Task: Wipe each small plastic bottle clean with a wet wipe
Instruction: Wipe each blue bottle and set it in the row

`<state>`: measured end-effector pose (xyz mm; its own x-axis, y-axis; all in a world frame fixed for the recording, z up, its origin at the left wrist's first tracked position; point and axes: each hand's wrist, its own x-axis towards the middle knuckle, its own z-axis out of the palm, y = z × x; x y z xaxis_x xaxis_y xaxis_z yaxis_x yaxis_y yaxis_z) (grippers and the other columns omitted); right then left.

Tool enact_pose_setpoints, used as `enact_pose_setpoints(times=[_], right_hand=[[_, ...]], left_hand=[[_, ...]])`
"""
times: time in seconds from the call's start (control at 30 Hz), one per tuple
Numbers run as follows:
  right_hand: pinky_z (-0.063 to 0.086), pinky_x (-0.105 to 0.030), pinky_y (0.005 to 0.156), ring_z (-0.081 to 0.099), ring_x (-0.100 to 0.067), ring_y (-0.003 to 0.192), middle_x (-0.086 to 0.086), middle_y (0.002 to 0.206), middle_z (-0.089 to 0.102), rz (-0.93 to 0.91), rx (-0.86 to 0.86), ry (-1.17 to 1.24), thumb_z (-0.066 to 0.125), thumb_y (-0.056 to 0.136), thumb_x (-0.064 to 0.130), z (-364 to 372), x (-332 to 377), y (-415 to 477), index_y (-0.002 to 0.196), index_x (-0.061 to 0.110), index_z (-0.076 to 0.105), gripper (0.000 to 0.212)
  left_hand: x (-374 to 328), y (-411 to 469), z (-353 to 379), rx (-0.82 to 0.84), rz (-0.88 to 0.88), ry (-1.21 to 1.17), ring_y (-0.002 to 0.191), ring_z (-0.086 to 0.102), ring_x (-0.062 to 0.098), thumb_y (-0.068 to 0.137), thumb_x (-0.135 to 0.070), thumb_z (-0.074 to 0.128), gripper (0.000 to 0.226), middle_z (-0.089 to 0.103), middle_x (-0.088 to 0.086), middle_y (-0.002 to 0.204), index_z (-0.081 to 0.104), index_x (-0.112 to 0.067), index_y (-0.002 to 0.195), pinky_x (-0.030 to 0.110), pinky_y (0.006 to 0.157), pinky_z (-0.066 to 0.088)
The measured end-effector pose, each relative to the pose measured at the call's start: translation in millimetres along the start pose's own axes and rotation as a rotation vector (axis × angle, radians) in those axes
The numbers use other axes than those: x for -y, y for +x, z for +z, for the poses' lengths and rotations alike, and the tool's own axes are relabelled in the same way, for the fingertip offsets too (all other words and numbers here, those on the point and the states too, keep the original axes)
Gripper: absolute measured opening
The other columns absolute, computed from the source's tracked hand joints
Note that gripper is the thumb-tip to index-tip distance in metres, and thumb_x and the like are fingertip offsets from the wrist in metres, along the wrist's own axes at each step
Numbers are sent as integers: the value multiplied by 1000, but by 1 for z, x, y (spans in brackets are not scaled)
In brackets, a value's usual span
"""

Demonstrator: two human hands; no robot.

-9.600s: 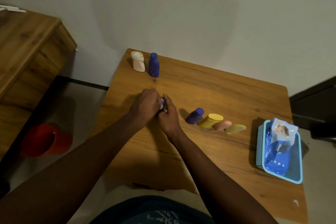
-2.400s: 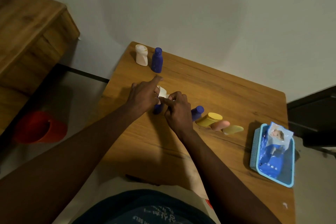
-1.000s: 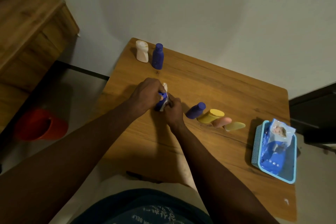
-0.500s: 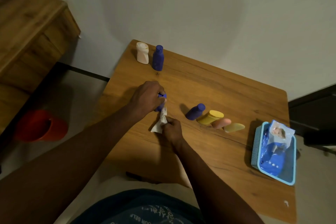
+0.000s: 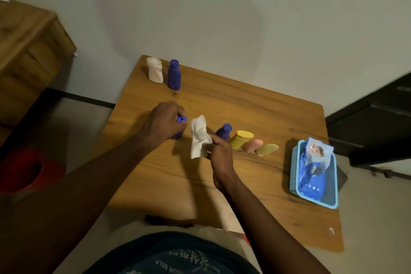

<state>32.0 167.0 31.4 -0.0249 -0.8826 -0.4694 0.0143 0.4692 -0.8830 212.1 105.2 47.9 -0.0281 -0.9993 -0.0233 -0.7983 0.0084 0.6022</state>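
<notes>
My left hand (image 5: 165,123) grips the blue bottle (image 5: 181,119), likely light and stiff, by its body; just right of it, my right hand (image 5: 219,151) pinches the limp wet wipe (image 5: 199,138).

One wide-angle camera, worn on the head, faces forward and steeply down onto the wooden table (image 5: 255,107). It is near: the left hand (image 5: 165,124) and right hand (image 5: 219,154) sit mid-frame, the wall (image 5: 222,18) above.
</notes>
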Motion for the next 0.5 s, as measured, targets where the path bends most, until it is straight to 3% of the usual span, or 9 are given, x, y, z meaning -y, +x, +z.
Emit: enact_pose_setpoints(times=[0.07,0.13,0.3,0.4,0.5], right_hand=[[48,-38,78,61,-18,85,4,85,71,-18,-17,39,50,81,0,-6,15,-2,85,16,77,31],[49,-36,78,61,-18,86,3,86,72,-48,-55,60,47,87,-7,-14,26,1,95,12,78,38],[56,-29,70,64,-24,102,-13,117,72,-98,-158,42,46,93,-1,-38,42,9,109,13,77,37],[55,-46,95,67,-26,108,0,103,78,-138,-212,58,49,93,2,-51,55,8,94,25,81,40],[52,-56,102,68,-30,109,1,100,78,-167,-246,54,50,93,4,-62,63,9,90,29,82,41]], left_hand=[[-6,-2,-2,-4,45,-6,85,65,17,74,-15,80,20,72,2,97,78,-10,93,30,75,52],[-13,-4,-3,-7,84,-12,85,65,18,74,-14,79,19,73,2,96,78,-9,92,34,75,54],[-28,-3,-2,20,134,-29,89,66,14,75,-15,77,20,74,-2,99,79,-11,95,34,79,55],[-33,-2,3,64,191,-25,89,66,13,77,-16,76,20,74,-3,100,78,-13,97,31,78,54],[-39,-1,7,107,257,-31,89,65,13,79,-15,75,22,74,-1,101,77,-12,100,33,79,56]])
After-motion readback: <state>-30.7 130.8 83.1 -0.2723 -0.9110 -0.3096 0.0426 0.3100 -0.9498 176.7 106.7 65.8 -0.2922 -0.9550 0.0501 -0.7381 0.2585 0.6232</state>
